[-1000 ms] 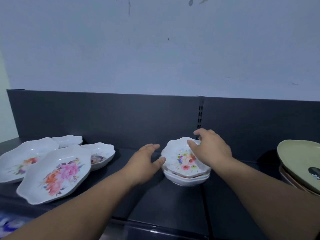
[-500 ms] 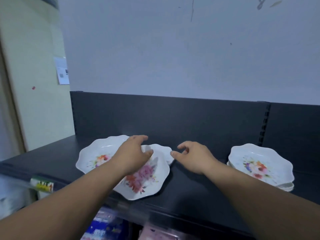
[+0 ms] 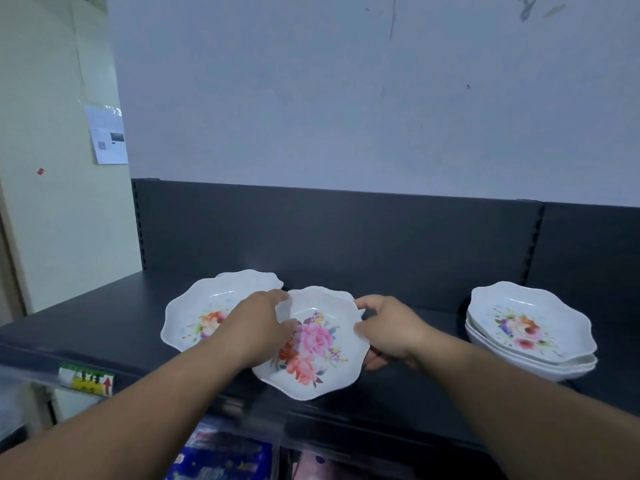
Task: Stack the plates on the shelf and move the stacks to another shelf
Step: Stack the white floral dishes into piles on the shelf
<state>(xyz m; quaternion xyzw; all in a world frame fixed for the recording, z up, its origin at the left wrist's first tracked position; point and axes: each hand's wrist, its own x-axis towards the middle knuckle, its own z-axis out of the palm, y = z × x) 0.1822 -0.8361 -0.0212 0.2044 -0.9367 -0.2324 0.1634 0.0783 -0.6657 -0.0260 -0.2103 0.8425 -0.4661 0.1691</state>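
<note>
A large white plate with pink and orange flowers [image 3: 313, 355] sits at the front of the dark shelf [image 3: 419, 393], its front rim over the shelf's edge. My left hand [image 3: 258, 327] grips its left rim with the thumb inside. My right hand [image 3: 391, 330] grips its right rim with fingers underneath. To the left lies another white flowered plate [image 3: 192, 317], partly hidden by my left hand, with a further white plate [image 3: 249, 278] behind it. A stack of three flowered plates [image 3: 530, 327] stands at the right.
The shelf's dark back panel [image 3: 346, 237] rises behind the plates, below a pale wall. A yellow-green label [image 3: 86, 379] hangs on the front edge at the left. Blue packaged goods [image 3: 221, 459] lie on the level below.
My view has swung left from the stack. Both hands left the stack, crossed to the loose plates and closed on the pink-flowered plate, which now sits further right.
</note>
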